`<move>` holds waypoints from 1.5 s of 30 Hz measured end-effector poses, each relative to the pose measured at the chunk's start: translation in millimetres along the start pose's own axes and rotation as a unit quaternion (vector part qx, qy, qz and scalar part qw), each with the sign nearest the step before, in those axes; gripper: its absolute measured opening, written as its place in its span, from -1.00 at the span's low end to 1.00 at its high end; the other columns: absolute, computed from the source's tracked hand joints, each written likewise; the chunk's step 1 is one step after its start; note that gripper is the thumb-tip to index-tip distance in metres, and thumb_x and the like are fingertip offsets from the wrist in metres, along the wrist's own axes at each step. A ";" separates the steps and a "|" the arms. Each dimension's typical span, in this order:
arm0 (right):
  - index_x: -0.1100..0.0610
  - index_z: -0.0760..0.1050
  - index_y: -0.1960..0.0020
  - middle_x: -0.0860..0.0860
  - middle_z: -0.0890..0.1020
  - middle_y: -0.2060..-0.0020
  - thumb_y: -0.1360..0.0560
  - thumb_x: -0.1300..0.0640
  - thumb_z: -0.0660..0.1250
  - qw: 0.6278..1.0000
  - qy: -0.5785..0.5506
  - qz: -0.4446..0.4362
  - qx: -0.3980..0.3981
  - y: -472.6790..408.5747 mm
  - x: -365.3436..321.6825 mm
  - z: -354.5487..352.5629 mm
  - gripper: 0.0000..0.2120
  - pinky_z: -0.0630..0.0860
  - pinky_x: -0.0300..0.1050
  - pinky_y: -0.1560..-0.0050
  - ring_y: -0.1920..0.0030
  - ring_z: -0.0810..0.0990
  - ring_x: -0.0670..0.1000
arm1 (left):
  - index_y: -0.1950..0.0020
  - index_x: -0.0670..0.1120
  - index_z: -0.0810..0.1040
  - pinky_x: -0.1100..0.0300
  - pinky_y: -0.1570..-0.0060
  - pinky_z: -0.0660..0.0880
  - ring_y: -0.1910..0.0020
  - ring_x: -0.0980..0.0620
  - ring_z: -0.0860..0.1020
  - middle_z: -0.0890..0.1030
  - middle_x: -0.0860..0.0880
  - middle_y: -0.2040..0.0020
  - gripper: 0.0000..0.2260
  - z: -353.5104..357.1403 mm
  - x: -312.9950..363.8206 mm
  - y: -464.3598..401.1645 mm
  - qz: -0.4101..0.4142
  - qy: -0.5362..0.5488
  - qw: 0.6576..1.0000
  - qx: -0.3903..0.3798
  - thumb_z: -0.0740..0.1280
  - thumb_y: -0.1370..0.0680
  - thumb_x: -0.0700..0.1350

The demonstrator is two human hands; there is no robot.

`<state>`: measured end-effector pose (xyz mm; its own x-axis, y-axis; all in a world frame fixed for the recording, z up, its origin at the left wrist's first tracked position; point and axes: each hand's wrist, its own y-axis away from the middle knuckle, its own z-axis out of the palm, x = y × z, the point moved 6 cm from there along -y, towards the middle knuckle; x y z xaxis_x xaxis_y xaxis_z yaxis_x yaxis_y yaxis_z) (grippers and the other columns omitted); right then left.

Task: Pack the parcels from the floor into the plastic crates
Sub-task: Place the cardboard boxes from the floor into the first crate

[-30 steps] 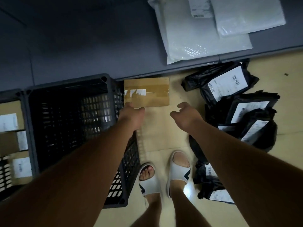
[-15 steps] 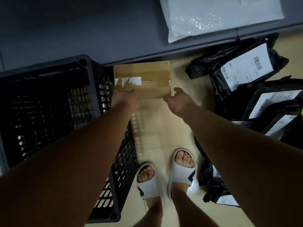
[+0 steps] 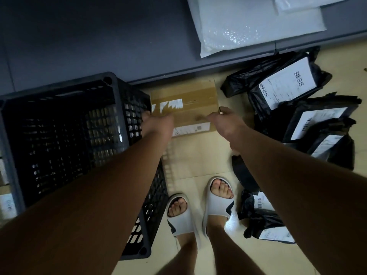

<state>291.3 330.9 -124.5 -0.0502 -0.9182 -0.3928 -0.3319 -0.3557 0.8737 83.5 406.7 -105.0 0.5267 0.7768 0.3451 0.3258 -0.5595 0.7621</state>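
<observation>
Looking down at the floor, we've got a black plastic crate (image 3: pixel 65 135) on the far left, slatted sides, nothing visible inside it from this angle. At the very left edge there's a sliver of another crate (image 3: pixel 6 197) with labelled boxes in it. Our left hand (image 3: pixel 157 124) is on the left end of a cardboard box (image 3: pixel 186 102), which sits just beside the crate's right wall, taped along the top with a white label on the near side. Fingers are hidden behind the box edge and blurred, so we can't tell how firmly that hand has it. Our right hand (image 3: pixel 226 121) has the box's right corner, thumb on top and fingers curled round the edge. Below are our 2 feet in white slides (image 3: pixel 216 207). Further right, a heap of black mailer bags (image 3: pixel 294 100) with barcode labels lies on the tiles. Top right, white padded envelopes (image 3: pixel 248 22) rest on a dark grey shelf (image 3: pixel 99 40).
</observation>
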 end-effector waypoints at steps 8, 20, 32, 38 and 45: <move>-0.05 0.44 -0.33 0.02 0.61 -0.08 -0.50 -0.08 0.32 0.998 -0.044 -0.015 0.039 80.1 -14.1 -48.8 -0.59 0.53 0.03 -0.10 -0.05 0.61 0.10 | -0.58 0.04 0.21 0.21 0.35 0.30 0.15 0.08 0.50 0.51 -0.06 -0.33 -0.41 -24.7 18.7 76.4 0.007 0.052 0.998 -0.047 0.32 -0.58 -0.12; -0.16 0.53 -0.17 -0.05 0.66 -0.09 -0.37 -0.21 0.34 0.984 -0.144 -0.067 0.073 235.1 -37.3 -93.6 -0.61 0.51 0.11 -0.25 -0.14 0.61 0.08 | -0.21 -0.04 0.61 0.18 0.17 0.63 0.15 0.03 0.65 0.69 0.00 0.04 -0.76 -112.6 32.5 182.7 0.085 0.009 0.992 -0.097 0.37 -0.55 -0.20; -0.21 0.56 -0.03 0.00 0.65 -0.05 -0.35 -0.23 0.30 0.989 -0.113 -0.082 0.055 303.7 -60.1 -79.1 -0.71 0.52 0.25 -0.29 -0.14 0.62 0.15 | -0.07 0.10 0.62 0.07 0.05 0.63 0.03 0.04 0.71 0.74 0.09 0.04 -0.90 -178.0 -4.5 233.0 0.088 0.179 0.977 -0.078 0.43 -0.58 -0.06; -0.19 0.57 0.11 0.01 0.64 -0.02 -0.55 -0.13 0.27 0.994 -0.062 -0.085 0.009 322.2 -52.8 -62.2 -0.88 0.47 0.25 -0.32 -0.16 0.59 0.14 | -0.17 0.11 0.59 0.20 0.19 0.56 0.04 0.08 0.69 0.72 0.11 0.00 -0.85 -207.8 -36.0 256.9 0.080 0.187 0.978 -0.048 0.37 -0.61 0.02; -0.12 0.53 -0.17 0.00 0.62 -0.12 -0.52 -0.24 0.29 0.994 0.038 -0.103 -0.009 345.3 -54.3 -19.5 -0.69 0.48 0.20 -0.30 -0.14 0.58 0.11 | -0.16 0.08 0.58 0.21 0.21 0.51 0.06 0.14 0.62 0.67 0.14 0.03 -0.86 -248.6 -96.8 276.8 0.042 0.215 0.976 -0.013 0.38 -0.60 0.00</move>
<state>197.7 254.5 204.0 0.0894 -0.8356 -0.5420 -0.3114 -0.5404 0.7817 -72.5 248.4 208.7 0.1714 0.7808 0.6008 0.2732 -0.6236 0.7324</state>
